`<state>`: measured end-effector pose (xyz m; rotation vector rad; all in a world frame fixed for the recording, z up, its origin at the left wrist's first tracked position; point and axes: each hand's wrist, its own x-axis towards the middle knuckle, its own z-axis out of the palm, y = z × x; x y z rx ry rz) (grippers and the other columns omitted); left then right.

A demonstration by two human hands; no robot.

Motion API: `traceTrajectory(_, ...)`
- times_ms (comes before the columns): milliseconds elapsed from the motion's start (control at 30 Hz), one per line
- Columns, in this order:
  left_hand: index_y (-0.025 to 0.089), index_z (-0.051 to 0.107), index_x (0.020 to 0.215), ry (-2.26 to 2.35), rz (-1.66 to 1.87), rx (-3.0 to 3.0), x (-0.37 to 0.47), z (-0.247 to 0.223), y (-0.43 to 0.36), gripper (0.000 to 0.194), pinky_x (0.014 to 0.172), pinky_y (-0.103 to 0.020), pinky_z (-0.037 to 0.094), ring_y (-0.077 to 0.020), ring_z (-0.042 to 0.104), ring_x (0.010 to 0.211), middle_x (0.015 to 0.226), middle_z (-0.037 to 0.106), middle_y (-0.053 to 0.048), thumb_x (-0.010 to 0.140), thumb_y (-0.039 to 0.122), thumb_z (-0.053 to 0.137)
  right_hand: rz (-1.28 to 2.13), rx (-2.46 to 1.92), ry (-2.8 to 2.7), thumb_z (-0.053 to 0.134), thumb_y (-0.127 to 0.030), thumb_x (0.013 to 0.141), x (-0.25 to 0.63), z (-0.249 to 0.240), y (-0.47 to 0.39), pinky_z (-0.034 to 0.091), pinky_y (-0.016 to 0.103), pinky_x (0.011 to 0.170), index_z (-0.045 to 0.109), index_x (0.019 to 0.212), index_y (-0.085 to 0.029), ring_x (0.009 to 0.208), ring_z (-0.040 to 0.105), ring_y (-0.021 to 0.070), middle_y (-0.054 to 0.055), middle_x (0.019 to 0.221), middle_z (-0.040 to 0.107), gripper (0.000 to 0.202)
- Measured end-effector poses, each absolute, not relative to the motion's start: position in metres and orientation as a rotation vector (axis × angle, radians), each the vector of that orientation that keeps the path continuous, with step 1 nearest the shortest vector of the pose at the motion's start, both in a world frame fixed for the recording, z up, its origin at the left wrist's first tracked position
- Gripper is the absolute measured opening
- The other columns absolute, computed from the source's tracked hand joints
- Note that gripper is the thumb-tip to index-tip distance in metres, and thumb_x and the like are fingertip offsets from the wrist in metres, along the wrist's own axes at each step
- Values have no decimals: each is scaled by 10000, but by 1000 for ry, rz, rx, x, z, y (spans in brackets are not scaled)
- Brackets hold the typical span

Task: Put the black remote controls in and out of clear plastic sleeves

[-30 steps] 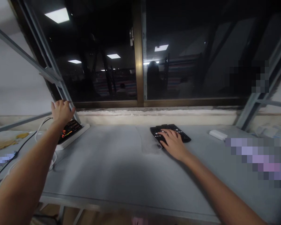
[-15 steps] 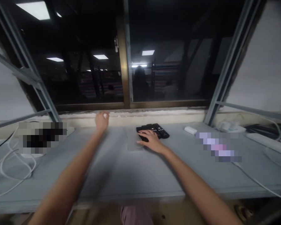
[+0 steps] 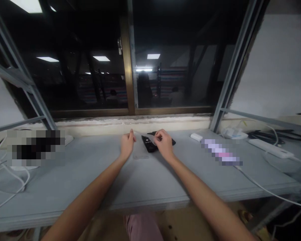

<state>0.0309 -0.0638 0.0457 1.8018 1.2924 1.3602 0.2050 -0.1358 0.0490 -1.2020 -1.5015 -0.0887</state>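
1. Between the left hand (image 3: 127, 145) and right hand (image 3: 165, 144): remote control (image 3: 147, 145), black plastic, mostly matt.
2. Just nearer than the hands: clear film (image 3: 140, 157), thin, smooth, faintly glossy plastic.
3. Beneath both: tabletop (image 3: 163, 182), smooth grey, dull sheen.
4. Beyond both: window pane (image 3: 195, 77), glossy glass; window frame (image 3: 126, 67), brassy metal; ledge (image 3: 102, 122), rough, flaking.
5. Right of the right hand: power strip (image 3: 271, 148), smooth white plastic.

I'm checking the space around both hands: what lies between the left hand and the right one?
In the head view, a black remote lies between the left hand and the right hand, with some clear plastic nearer the wearer.
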Motion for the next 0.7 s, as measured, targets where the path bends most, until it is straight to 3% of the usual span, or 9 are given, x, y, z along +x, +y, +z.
traceTrajectory(100,235,652,783,921,1214,1453,58,42,-66,679,697,-372,482,-250,648,737,686,645,-108,785,762,225,-126,-1132,-1404,435,-222,820,206,51,-137,417,277,717,456,770,-224,741,520,165,15,786,544,55)
traceTrajectory(200,223,610,1017,586,1035,1197,83,47,-58,798,796,-409,490,-276,641,915,940,673,-148,715,840,204,-202,-1151,-1562,400,-233,862,204,49,-139,408,266,710,451,809,-225,757,526,166,29,846,551,74)
traceTrajectory(300,208,597,1060,446,958,1079,95,56,-49,914,847,-435,486,-303,588,1062,1104,629,-173,672,873,104,-317,-1268,-1759,406,-205,868,201,47,-142,381,249,647,486,812,-222,728,537,157,40,917,570,98)
traceTrajectory(433,262,609,1067,474,1038,992,97,56,-44,877,919,-415,471,-283,523,1172,1197,589,-137,671,874,122,-406,-1417,-1856,433,-253,904,200,48,-143,340,245,596,527,793,-221,671,558,147,23,856,612,150)
traceTrajectory(533,249,633,1007,512,1065,934,94,51,-49,771,875,-401,498,-279,560,1112,1146,605,-133,713,840,235,-470,-1512,-1922,438,-235,912,200,49,-143,315,254,582,565,827,-219,653,580,154,25,808,648,154)
traceTrajectory(700,151,641,869,534,1191,746,90,52,-57,534,679,-241,514,-163,632,764,884,632,-116,845,631,407,-612,-1588,-1974,422,-260,937,197,49,-147,310,261,599,594,910,-203,675,605,172,56,830,676,183)
